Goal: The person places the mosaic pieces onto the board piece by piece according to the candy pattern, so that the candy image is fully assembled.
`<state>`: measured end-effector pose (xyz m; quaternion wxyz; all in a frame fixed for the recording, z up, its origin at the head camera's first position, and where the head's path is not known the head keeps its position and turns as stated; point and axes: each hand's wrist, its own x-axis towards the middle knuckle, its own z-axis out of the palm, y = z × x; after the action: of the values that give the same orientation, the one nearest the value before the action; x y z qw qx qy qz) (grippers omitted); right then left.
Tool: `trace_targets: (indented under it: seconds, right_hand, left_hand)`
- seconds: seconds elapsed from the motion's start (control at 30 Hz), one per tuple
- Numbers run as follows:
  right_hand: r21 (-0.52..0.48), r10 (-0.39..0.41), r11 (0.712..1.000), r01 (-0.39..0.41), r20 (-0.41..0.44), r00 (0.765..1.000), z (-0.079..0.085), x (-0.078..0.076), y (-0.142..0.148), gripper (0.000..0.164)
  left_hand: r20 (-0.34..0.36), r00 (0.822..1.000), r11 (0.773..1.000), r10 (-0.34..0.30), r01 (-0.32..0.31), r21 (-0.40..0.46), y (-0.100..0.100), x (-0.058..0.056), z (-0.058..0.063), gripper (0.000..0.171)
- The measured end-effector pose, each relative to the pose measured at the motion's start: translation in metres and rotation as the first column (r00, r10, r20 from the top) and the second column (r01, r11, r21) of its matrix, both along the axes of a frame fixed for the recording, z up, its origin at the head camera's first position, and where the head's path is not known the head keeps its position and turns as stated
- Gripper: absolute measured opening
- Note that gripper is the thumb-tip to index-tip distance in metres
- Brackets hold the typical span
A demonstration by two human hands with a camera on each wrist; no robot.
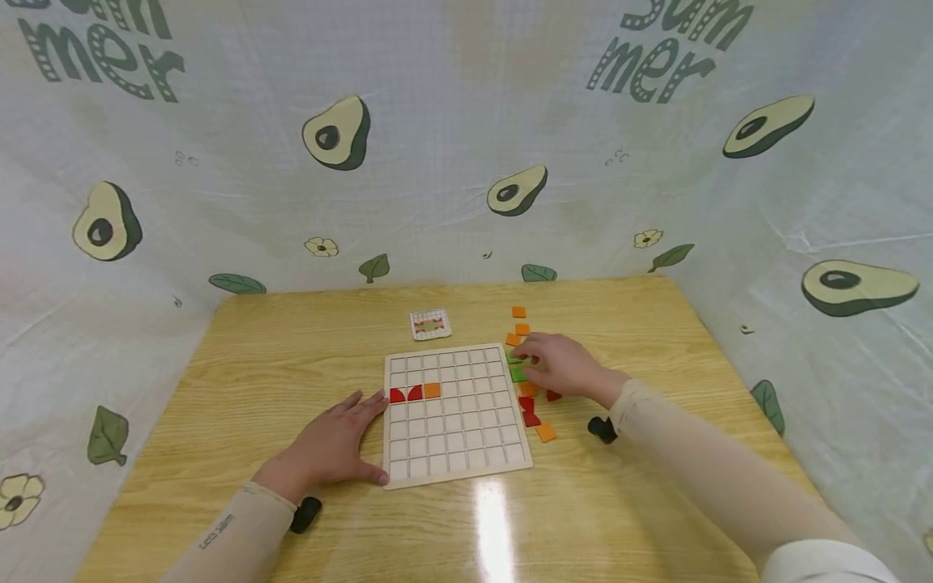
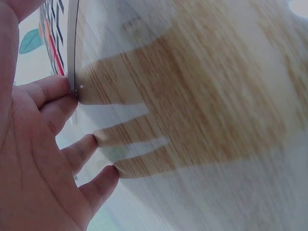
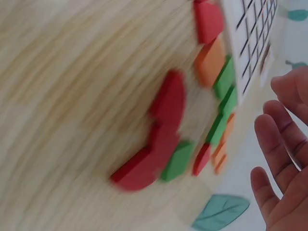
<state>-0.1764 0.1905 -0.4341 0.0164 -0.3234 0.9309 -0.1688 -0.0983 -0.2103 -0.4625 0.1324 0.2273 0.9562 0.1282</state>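
Observation:
A pale square grid board (image 1: 466,461) lies on the table. In its third row from the back sit two red tiles with curved edges (image 1: 415,393) and an orange square tile (image 1: 432,390). My left hand (image 1: 328,441) rests at the board's left edge, fingers extended, thumb at the near left corner. In the left wrist view the left fingertips (image 2: 60,83) touch the board's side. Past the right edge, my right hand (image 1: 564,366) hovers over loose green tiles (image 1: 517,374), its fingers slightly bent. The right wrist view shows nothing between the right hand's visible fingers (image 3: 274,139).
Loose orange tiles (image 1: 519,312) and red tiles (image 1: 530,419) lie along the board's right side. Behind the board is a small pattern card (image 1: 430,325). A printed cloth (image 1: 437,146) surrounds the wooden table (image 1: 291,340) at the back and sides.

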Motion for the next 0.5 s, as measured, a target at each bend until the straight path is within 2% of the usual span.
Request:
trace_targets:
  seconds: [0.2,0.5]
  right_hand:
    - [0.027,0.001,1.0,0.0,-0.011,1.0,-0.013,0.01,0.024,0.03]
    - [0.043,0.059,0.997,-0.057,-0.045,0.997,-0.029,0.017,0.023,0.029]
  left_hand:
    - [0.004,1.0,1.0,0.004,-0.004,0.003,-0.002,0.001,-0.001,0.121]
    - [-0.009,1.0,1.0,-0.003,0.003,0.013,-0.001,0.002,0.001,0.119]
